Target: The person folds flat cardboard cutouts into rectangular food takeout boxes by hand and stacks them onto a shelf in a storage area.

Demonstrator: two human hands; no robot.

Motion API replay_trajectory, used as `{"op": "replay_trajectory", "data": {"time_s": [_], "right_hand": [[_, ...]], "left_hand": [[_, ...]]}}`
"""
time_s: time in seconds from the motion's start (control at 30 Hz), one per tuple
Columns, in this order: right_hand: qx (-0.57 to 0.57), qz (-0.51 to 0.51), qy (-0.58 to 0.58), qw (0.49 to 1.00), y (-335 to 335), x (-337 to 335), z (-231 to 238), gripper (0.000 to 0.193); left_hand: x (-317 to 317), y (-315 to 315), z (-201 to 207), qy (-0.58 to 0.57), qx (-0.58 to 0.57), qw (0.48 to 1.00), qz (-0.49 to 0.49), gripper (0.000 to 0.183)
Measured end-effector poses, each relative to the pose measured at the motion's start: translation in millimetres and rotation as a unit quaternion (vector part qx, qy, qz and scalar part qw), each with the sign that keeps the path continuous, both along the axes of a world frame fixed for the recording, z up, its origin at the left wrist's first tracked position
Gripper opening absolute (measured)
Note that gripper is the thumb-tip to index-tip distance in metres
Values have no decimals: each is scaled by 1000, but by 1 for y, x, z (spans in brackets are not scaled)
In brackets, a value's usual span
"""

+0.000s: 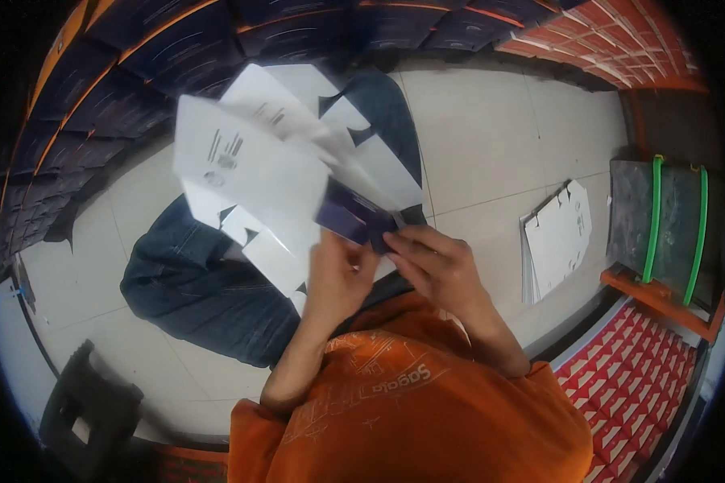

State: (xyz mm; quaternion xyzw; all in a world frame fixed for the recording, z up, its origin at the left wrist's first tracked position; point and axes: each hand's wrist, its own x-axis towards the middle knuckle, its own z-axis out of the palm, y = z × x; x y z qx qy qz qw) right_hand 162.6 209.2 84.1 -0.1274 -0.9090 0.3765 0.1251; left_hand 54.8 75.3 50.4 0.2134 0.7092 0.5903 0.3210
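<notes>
Purple carton blank: between both hands, above the jeans; likely light, thin, springy card — easily creased, best held by its edges
Right hand: thumb and fingertips pinching its right end
Left hand: fingers curled at its near edge; blurred — cannot tell whether they pinch
White carton blanks: overlapping loosely, just beyond

Bare hands: 2, centre (left hand, right hand). Dark blue cardboard between them: count blurred. Flattened white cartons, upper centre: at least 2, overlapping. White cardboard stack, right: 1. Green straps, far right: 2.
</notes>
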Motion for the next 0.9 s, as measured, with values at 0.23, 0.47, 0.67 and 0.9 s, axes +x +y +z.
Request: {"op": "replay_trajectory", "data": {"time_s": [0.23, 0.47, 0.67, 0.9], "right_hand": [[-303, -57, -232, 922, 14, -12, 17, 40], [-318, -27, 55, 946, -23, -65, 28, 50], [-105, 198, -44, 974, -51, -104, 54, 29], [-149, 331, -100, 926, -48, -100, 51, 53]], "left_hand": [[3, -14, 38, 147, -16, 983, -107, 55], [-31, -109, 108, 28, -115, 993, -22, 11], [-49, -137, 82, -2, -52, 998, -25, 12], [-71, -148, 69, 35, 70, 992, -97, 4]]}}
